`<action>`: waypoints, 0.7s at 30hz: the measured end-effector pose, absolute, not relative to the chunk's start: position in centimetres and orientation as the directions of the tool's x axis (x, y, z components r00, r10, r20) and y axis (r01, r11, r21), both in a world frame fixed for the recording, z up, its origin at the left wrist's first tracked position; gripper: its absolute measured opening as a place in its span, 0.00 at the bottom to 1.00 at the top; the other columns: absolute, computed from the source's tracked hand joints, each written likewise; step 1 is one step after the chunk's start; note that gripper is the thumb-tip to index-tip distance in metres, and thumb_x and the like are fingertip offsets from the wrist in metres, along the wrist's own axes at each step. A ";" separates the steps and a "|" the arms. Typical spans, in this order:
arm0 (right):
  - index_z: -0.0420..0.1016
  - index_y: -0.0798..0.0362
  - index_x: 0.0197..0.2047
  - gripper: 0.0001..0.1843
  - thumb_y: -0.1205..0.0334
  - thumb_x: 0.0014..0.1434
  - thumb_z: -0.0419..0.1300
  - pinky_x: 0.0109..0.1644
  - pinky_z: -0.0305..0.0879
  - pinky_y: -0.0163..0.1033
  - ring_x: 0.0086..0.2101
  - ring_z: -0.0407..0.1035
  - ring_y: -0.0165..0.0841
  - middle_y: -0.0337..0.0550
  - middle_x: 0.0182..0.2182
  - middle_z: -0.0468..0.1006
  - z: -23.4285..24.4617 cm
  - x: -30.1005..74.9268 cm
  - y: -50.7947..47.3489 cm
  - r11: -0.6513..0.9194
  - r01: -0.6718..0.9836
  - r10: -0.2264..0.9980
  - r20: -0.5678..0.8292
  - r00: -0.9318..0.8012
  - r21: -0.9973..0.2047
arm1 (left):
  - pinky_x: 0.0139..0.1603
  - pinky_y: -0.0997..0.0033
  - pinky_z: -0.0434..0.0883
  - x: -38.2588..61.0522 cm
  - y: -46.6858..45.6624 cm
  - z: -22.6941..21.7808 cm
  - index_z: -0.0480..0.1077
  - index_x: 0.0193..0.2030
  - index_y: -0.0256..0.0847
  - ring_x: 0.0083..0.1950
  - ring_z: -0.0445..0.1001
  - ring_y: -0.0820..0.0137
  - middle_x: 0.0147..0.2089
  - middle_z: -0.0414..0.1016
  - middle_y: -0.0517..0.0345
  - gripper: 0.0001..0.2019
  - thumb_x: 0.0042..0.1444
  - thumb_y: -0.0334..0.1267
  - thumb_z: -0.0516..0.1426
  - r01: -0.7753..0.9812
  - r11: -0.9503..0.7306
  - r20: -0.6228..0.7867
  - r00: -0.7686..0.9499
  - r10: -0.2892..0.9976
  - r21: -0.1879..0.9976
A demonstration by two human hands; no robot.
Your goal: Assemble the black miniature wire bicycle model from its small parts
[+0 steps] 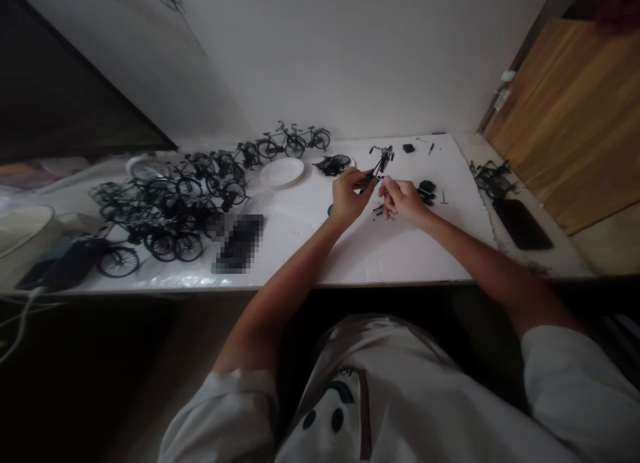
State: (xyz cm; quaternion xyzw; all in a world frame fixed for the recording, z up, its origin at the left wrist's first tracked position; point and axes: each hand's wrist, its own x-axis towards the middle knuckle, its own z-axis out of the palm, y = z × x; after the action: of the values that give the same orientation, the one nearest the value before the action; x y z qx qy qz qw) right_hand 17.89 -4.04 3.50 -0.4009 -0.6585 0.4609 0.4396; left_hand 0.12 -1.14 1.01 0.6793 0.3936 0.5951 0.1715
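The fingers of the left hand point(350, 195) pinch a miniature black wire bicycle frame point(383, 159), handlebars toward 12 o'clock. The right hand point(404, 200) has its fingers bent at the frame's lower end; whether they grip anything I cannot tell. Tiny loose black parts point(379, 210) lie close by at 6 o'clock on the white desk point(393, 260). A dark green-black heap of pieces point(427, 191) sits at 3, a small black block point(409, 148) at 1, a round white plate point(283, 173) at 9, and beyond it tangled black miniature bicycles point(170, 206) crowd that side.
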 end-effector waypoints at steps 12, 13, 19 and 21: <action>0.76 0.48 0.37 0.39 0.19 0.70 0.52 0.35 0.68 0.41 0.24 0.68 0.34 0.36 0.20 0.70 2.3 18.9 -2.7 0.432 0.278 0.898 0.380 -0.223 -0.858 | 0.45 0.66 0.80 0.2 -0.7 0.6 0.85 0.46 0.41 0.40 0.84 0.65 0.41 0.87 0.50 0.10 0.63 0.43 0.69 0.317 -0.547 0.600 -0.095 0.795 0.775; 0.78 0.48 0.38 0.37 0.21 0.71 0.52 0.36 0.68 0.42 0.26 0.70 0.34 0.39 0.24 0.75 2.3 19.1 -2.6 0.469 0.324 0.882 0.420 -0.213 -0.822 | 0.44 0.66 0.79 0.1 -0.5 0.5 0.85 0.46 0.40 0.39 0.84 0.65 0.40 0.87 0.50 0.11 0.62 0.44 0.70 0.299 -0.529 0.578 -0.104 0.809 0.794; 0.82 0.49 0.36 0.20 0.45 0.73 0.59 0.53 0.71 0.48 0.45 0.75 0.44 0.50 0.39 0.83 3.1 20.9 -1.3 0.594 0.549 0.784 0.574 -0.234 -0.588 | 0.42 0.68 0.78 -0.7 1.3 0.1 0.83 0.42 0.40 0.42 0.85 0.63 0.44 0.88 0.48 0.16 0.56 0.49 0.73 0.112 -0.425 0.440 -0.226 0.869 0.898; 0.83 0.49 0.36 0.15 0.51 0.71 0.62 0.57 0.71 0.51 0.49 0.74 0.47 0.50 0.39 0.81 2.8 21.5 -0.6 0.586 0.614 0.778 0.581 -0.241 -0.530 | 0.43 0.68 0.79 -0.9 1.9 -0.2 0.82 0.42 0.39 0.43 0.85 0.63 0.45 0.88 0.47 0.16 0.55 0.48 0.73 0.025 -0.387 0.382 -0.239 0.893 0.922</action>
State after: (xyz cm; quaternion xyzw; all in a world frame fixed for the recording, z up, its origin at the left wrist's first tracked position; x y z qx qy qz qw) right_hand 21.47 -0.62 2.84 -0.4450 -0.7818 0.0961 0.4261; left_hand -0.89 1.90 -0.18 0.5191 0.4421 0.6512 0.3331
